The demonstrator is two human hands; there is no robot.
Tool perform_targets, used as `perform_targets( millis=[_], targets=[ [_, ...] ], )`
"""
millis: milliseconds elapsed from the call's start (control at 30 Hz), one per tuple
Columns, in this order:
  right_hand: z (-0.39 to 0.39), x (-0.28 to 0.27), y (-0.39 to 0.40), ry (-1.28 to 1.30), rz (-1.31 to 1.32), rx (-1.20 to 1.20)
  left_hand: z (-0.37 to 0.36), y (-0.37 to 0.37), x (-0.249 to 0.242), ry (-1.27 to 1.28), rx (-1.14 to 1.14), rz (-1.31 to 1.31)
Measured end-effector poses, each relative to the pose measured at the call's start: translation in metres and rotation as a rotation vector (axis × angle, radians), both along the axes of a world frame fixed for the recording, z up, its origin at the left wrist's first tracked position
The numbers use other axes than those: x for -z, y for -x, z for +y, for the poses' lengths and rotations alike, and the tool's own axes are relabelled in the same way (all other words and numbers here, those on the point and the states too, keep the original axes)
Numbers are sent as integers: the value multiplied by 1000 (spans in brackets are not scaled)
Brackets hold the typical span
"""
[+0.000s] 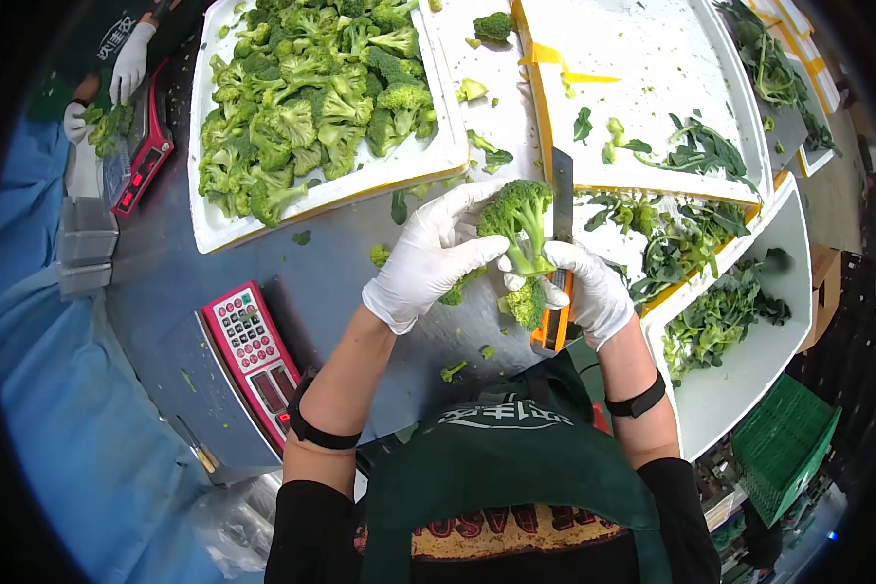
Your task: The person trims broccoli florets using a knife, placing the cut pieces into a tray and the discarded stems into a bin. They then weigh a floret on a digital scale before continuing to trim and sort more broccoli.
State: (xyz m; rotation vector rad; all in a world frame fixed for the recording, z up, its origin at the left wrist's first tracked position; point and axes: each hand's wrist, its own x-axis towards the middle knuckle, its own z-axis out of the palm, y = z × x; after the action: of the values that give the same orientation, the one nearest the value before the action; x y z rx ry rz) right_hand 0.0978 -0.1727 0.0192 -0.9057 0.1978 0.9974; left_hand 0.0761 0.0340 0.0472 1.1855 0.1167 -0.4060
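My left hand [428, 255], in a white glove, is closed around a broccoli floret [518, 216] in front of my apron. The floret's crown points up and its stem points down between both hands. My right hand [599, 292], also gloved, grips a knife [563, 190] with an orange and black handle; the blade stands upright just right of the floret. The right fingertips reach the stem, and whether they also pinch it cannot be seen clearly. Another broccoli piece [526, 306] shows below the stem, close to the right fingers; what holds it is partly hidden.
A white foam box [204, 209] full of cut broccoli stands at the upper left. Foam boxes with leaf scraps [711, 151] lie to the right. A red scale [253, 336] sits at the lower left. Across the table, a co-worker's gloved hand [129, 68] is near another scale [146, 156].
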Motion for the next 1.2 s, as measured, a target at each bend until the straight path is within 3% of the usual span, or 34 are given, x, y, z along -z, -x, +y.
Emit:
perform_targets(
  millis=[200, 300, 367, 400, 500, 633, 700, 767, 833, 967, 1000, 1100, 1133, 1200],
  targets=[
    [-11, 1, 4, 31, 15, 121, 3, -1, 6, -225, -50, -149],
    [-24, 7, 6, 48, -55, 143, 15, -13, -17, -215, -142, -22],
    [-33, 4, 6, 80, -78, 194, 42, -26, -17, -274, -258, -49],
    [-38, 5, 7, 60, -51, 224, 49, -37, -14, -215, -422, -206],
    [-46, 1, 8, -2, -51, 297, 63, -44, -22, -735, -630, -431],
    [-46, 22, 10, -339, 58, 397, 31, -15, -36, -498, -363, -189],
    [-42, 21, 14, -433, 221, 437, 23, 7, -1, -623, -24, -264],
    [-36, 20, 17, -472, 345, 484, -6, 26, -2, -633, 106, -478],
    [-30, 19, 19, -451, 420, 543, -23, 35, -2, -609, 172, -480],
    [-17, 5, 27, -335, 395, 565, -43, 44, 21, -228, 7, -202],
    [-19, 7, 27, -309, 284, 412, -41, 43, 20, -275, 27, -158],
    [-17, 0, 33, -14, 74, 370, -42, 42, 11, -296, 32, -137],
    [-23, -7, 32, -42, 85, 362, -42, 41, 20, -225, 2, -245],
    [-52, -8, 34, -12, -64, 422, -25, 30, 16, -455, -152, -345]
  ],
)
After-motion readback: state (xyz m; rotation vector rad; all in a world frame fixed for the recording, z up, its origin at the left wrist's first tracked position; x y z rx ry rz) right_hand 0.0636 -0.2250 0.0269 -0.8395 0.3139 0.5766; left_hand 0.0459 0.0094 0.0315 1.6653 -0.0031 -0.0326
